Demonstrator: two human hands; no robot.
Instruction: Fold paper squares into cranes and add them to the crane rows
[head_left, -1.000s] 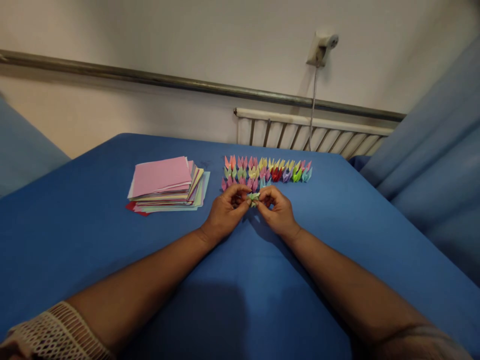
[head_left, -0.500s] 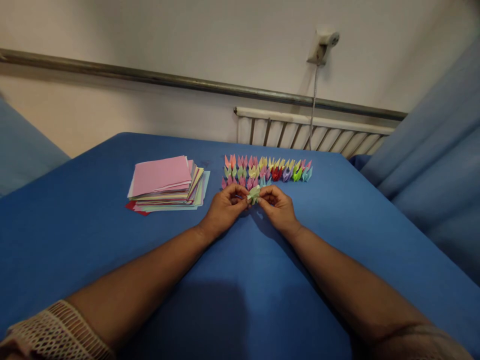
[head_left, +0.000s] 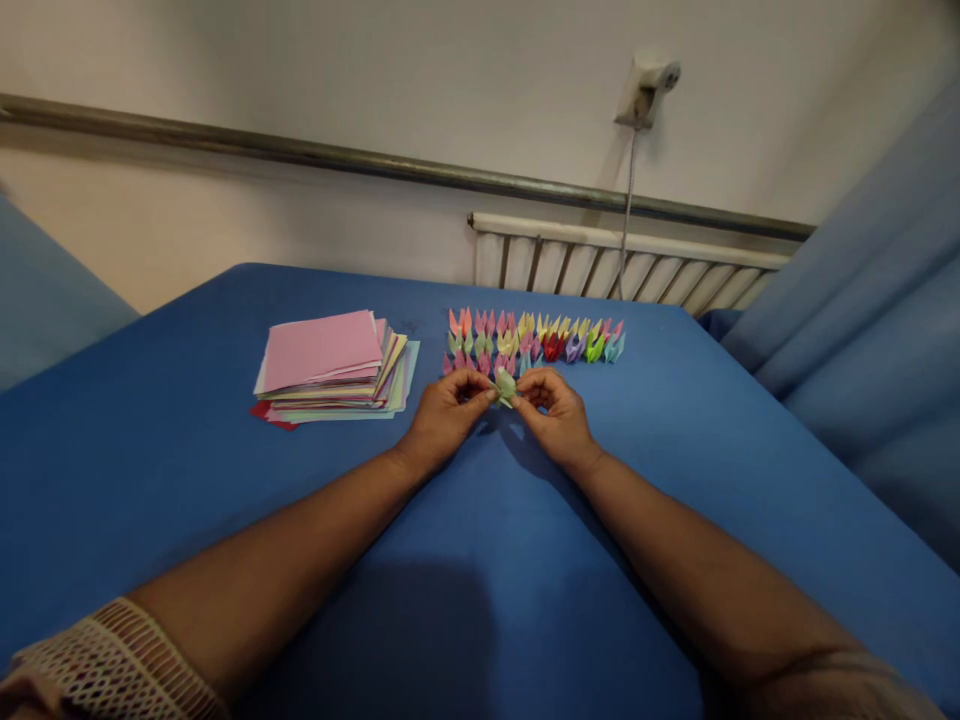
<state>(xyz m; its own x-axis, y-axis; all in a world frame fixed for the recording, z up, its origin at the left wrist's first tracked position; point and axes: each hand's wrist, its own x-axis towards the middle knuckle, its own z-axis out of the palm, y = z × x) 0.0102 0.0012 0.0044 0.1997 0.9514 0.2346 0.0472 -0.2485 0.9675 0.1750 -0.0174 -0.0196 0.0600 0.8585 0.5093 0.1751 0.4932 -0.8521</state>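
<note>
The left hand (head_left: 444, 412) and right hand (head_left: 556, 412) are each closing in a narrow pinch on opposite sides of a pale green folded piece (head_left: 505, 384), which is sitting just in front of the rows of paper figures (head_left: 530, 346). A paper stack (head_left: 322, 355) is lying left of those rows on the bench (head_left: 480, 500). Uneven pulling is risking a tear; drifting forward is risking toppling the nearest figures. No brand, label or writing is showing legibly.

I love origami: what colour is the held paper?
The held paper is pale green; see head view.
</note>
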